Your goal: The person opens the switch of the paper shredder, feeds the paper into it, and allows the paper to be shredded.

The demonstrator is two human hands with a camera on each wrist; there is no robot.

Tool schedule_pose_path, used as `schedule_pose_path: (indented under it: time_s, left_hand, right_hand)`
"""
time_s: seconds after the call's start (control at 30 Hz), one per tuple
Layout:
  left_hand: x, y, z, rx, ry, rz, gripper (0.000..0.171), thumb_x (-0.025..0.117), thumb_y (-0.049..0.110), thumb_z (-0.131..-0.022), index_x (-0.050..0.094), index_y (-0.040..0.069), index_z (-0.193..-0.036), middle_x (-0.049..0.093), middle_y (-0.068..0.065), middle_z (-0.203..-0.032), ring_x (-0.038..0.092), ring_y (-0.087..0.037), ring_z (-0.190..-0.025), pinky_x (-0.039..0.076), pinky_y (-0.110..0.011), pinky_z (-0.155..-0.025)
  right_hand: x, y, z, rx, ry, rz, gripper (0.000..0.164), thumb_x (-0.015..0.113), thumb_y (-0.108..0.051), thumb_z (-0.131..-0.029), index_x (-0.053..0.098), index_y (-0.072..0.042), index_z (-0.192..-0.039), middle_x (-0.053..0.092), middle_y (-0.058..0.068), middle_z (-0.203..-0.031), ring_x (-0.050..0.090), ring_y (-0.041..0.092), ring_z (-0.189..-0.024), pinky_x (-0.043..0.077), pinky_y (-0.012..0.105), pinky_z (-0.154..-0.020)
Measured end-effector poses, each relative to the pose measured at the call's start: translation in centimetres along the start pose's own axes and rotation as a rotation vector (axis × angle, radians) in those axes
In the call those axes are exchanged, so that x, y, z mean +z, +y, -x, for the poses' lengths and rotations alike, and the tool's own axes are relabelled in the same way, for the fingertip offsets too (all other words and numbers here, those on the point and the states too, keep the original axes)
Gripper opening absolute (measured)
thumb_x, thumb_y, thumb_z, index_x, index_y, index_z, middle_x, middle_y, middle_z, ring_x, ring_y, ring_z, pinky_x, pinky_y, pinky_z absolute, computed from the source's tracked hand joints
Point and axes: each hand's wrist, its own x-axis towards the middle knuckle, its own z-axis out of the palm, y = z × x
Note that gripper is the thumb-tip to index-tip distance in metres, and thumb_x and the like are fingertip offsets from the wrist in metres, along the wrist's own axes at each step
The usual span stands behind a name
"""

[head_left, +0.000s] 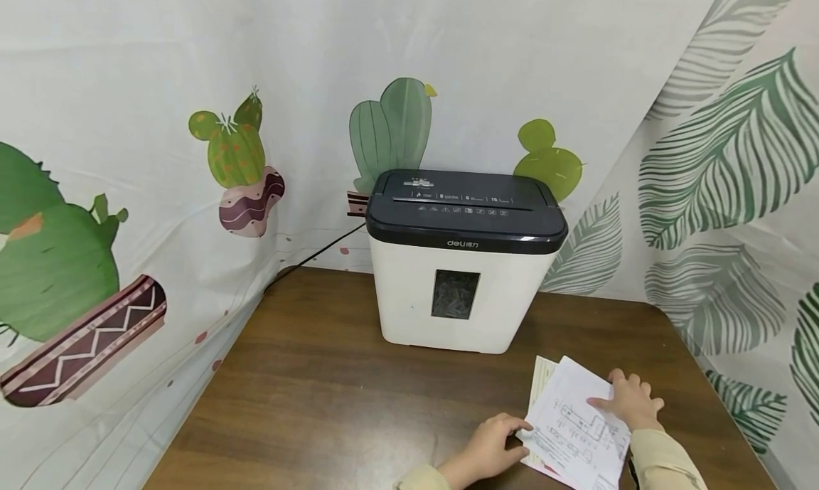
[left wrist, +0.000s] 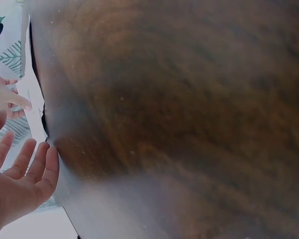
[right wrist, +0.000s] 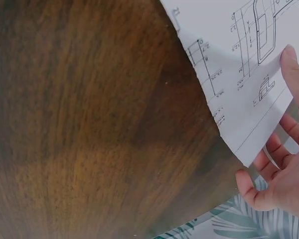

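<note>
A small stack of papers lies at the right front of the table, its top sheet printed with line drawings. My right hand holds the stack's right edge. In the right wrist view the thumb lies over the printed sheet, with the other fingers under its edge. My left hand is at the stack's left edge, fingertips right at the paper. Seen from the left wrist, the fingers of that hand are spread and loosely bent beside the sheets. A yellowish sheet shows beneath the white one.
A white deli paper shredder with a black top stands at the back of the brown table. Its black cord runs off to the left. Curtains printed with cacti and leaves hang behind and at the sides.
</note>
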Motion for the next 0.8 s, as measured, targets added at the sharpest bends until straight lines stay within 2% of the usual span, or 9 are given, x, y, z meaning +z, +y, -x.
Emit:
schedule_pose_path:
  time_s: [0.1,0.2,0.4,0.6,0.8]
  left_hand:
    - [0.0,0.0,0.1,-0.002,-0.001,0.007,0.029,0.07,0.022,-0.083,0.067,0.015,-0.111,0.067,0.003,-0.102,0.058,0.002,-0.088,0.041,-0.008,-0.072]
    - [0.1,0.1,0.1,-0.007,-0.01,0.02,0.029,0.07,0.022,-0.083,0.067,0.015,-0.111,0.067,0.003,-0.102,0.058,0.002,-0.088,0.042,-0.008,-0.072]
    - [-0.4,-0.1,-0.2,-0.031,-0.028,0.038,0.032,0.07,0.02,-0.083,0.065,0.014,-0.113,0.066,0.001,-0.099,0.057,0.0,-0.084,0.041,-0.01,-0.07]
    - [-0.9,-0.6,-0.7,-0.057,-0.046,0.066,0.032,0.069,0.02,-0.084,0.063,0.014,-0.116,0.066,0.001,-0.102,0.057,-0.001,-0.084,0.043,-0.011,-0.071]
    - [-1.4,-0.8,-0.8,-0.016,-0.008,0.069,0.029,0.067,0.019,-0.085,0.064,0.011,-0.113,0.066,0.0,-0.1,0.057,-0.001,-0.082,0.043,-0.012,-0.07]
  right_hand:
    - [-0.1,0.0,0.0,-0.008,-0.003,0.032,0.089,0.075,-0.057,-0.066,0.045,0.011,-0.114,0.043,0.041,-0.105,0.038,0.059,-0.1,0.031,0.071,-0.076]
    - [-0.3,0.0,0.0,-0.007,-0.016,0.044,0.08,0.075,-0.048,-0.072,0.046,0.013,-0.116,0.044,0.042,-0.107,0.039,0.059,-0.101,0.032,0.071,-0.078]
    - [-0.9,-0.2,-0.3,-0.013,-0.04,-0.013,0.041,0.063,-0.021,-0.088,0.052,0.012,-0.11,0.055,0.036,-0.111,0.051,0.055,-0.1,0.037,0.065,-0.075]
    - [-1.9,-0.4,-0.7,-0.055,-0.042,-0.021,0.022,0.056,-0.011,-0.091,0.054,0.008,-0.102,0.059,0.034,-0.107,0.055,0.051,-0.097,0.04,0.063,-0.072]
    - [-2.5,-0.6,-0.9,-0.08,-0.037,-0.033,0.018,0.053,-0.007,-0.091,0.054,0.007,-0.102,0.058,0.035,-0.105,0.056,0.048,-0.092,0.041,0.06,-0.07]
